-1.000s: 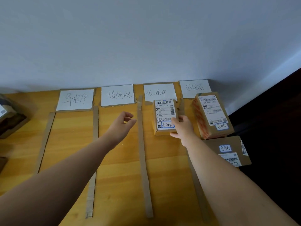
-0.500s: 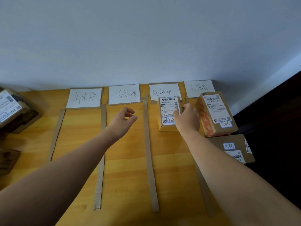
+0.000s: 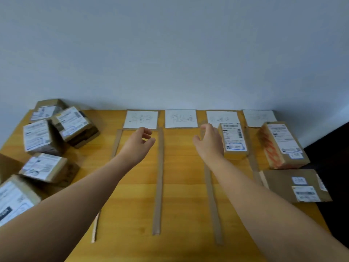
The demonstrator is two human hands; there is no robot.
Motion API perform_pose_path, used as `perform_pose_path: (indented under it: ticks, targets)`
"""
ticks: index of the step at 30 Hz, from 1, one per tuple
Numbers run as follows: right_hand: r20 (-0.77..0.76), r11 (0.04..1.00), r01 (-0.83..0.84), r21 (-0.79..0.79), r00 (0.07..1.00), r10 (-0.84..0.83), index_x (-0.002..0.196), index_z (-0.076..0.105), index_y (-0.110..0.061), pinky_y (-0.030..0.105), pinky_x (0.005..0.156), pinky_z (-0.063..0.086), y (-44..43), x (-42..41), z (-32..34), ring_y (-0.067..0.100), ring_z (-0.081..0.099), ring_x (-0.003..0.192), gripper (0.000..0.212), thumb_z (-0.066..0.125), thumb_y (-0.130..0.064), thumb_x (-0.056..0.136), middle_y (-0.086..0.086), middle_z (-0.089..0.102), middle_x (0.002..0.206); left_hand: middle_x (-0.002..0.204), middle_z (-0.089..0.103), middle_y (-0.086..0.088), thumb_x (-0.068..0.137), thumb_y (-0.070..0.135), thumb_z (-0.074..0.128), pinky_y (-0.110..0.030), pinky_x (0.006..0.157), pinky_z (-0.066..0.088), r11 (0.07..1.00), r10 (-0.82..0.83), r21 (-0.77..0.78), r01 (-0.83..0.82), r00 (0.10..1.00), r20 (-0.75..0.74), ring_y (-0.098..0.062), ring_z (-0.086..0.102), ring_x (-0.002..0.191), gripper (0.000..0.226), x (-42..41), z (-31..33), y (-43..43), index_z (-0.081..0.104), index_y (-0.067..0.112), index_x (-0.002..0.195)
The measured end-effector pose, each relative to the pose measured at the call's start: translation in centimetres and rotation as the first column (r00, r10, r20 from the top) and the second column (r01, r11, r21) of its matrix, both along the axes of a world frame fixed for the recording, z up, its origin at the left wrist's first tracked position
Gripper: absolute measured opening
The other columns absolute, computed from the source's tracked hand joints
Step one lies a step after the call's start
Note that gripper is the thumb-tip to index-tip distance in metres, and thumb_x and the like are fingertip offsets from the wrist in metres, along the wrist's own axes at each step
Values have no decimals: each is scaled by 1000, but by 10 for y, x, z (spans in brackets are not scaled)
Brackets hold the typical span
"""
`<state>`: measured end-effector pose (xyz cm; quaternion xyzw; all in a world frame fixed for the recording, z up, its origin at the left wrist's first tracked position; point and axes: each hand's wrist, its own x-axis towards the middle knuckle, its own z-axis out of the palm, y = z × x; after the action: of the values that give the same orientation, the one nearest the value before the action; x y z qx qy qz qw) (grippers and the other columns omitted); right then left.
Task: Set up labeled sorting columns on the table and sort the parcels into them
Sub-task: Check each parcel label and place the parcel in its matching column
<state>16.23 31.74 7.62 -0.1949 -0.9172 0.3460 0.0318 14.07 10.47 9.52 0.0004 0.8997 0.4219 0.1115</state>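
Parcels are sitting in two groups on the wooden table (image 3: 181,176). Unsorted pile of parcels (image 3: 47,140) is lying at the far left, labels facing up, several leaning on one another. Four white label cards (image 3: 181,118) are lying in a row along the wall edge; the writing is too blurred to read. Cardboard strips (image 3: 158,182) are running toward the camera, marking the columns. Small labelled parcel (image 3: 233,140) is resting in the third column, just below its card. Two more parcels (image 3: 283,144) are occupying the rightmost column, one behind the other. Right hand (image 3: 208,142) is hovering just left of the small parcel, fingers spread loosely, gripping nothing. Left hand (image 3: 138,143) is hanging over the first column, fingers half curled, empty.
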Motion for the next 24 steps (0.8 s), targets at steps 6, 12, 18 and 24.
perform_pose_path:
  ticks: [6, 12, 18, 24]
  targets:
    - [-31, 986, -107, -130, 994, 104, 130, 46, -19, 28, 76, 44, -100, -4, 5, 11, 47, 96, 35, 51, -22, 95, 2, 48, 129, 115, 57, 4, 95, 29, 53, -24, 72, 43, 998, 27, -51, -29, 998, -57, -12, 56, 100, 30, -8, 5, -97, 50, 19, 124]
    - [-45, 966, -139, -217, 990, 132, 128, 48, -20, 39, 89, 51, -224, -15, 1, 17, 53, 112, 35, 52, -20, 93, 2, 51, 122, 112, 57, 0, 95, 27, 54, -27, 78, 41, 999, -1, -38, -1, 999, -33, -16, 55, 102, 28, -26, 4, -226, 52, 17, 121]
    - [-10, 943, -207, -261, 977, 212, 130, 48, -18, 30, 93, 45, -331, -15, -15, 17, 52, 114, 37, 54, -22, 93, 2, 52, 124, 114, 57, 0, 93, 26, 56, -32, 83, 46, 998, -8, -55, 8, 1000, -6, -18, 56, 106, 24, -44, -2, -342, 53, 21, 116]
    - [110, 922, -342, -183, 925, 365, 140, 38, -20, 33, 107, 36, -388, -17, -32, 18, 39, 132, 55, 60, -29, 90, 1, 38, 143, 137, 48, -8, 95, 29, 53, -38, 102, 40, 972, -36, -229, 51, 997, 68, -24, 46, 124, 43, -43, -25, -398, 48, 15, 135]
